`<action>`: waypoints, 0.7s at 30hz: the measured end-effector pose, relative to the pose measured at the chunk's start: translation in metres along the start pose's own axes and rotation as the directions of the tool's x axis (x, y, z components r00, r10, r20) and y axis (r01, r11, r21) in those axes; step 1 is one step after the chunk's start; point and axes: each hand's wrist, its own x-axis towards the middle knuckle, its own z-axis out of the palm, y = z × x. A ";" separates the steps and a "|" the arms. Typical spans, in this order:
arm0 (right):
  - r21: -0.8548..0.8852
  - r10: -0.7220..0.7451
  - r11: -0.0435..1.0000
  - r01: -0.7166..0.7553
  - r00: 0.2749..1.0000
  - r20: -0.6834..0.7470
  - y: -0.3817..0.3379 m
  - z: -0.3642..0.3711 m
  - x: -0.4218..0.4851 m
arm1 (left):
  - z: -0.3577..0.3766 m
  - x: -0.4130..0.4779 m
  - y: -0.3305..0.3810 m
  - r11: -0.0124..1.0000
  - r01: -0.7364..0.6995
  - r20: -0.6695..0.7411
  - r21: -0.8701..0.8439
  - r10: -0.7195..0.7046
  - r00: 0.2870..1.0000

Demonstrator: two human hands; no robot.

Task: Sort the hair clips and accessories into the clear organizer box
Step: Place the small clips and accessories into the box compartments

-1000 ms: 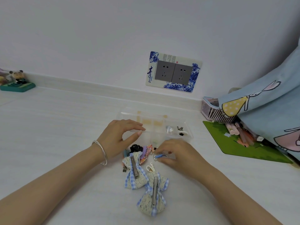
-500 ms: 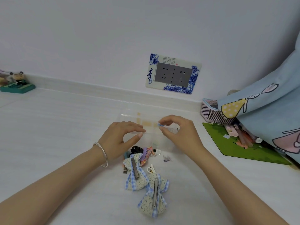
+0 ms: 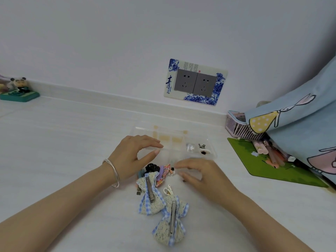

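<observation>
I see the left hand (image 3: pixel 130 157) pinching the clear organizer box (image 3: pixel 212 150) at its faint edge. The right hand (image 3: pixel 200 176) hovers released beside the hair clips (image 3: pixel 164 171), its underside hidden.

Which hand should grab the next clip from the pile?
Right. The right hand hovers empty, with its fingertips just beside the pile. The left hand is busy holding the edge of the box.

Blue-gingham lace bow clips (image 3: pixel 149 197), black claw clip (image 3: pixel 152 167), green mat (image 3: pixel 272 160), pink basket (image 3: pixel 240 129), blue-and-white floral socket plate (image 3: pixel 195 81)
</observation>
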 end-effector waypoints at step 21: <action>-0.087 0.010 0.996 -0.012 1.000 -0.026 -0.005 0.028 0.004 | 0.001 -0.001 0.002 1.000 0.002 -0.015 -0.018 -0.002 1.000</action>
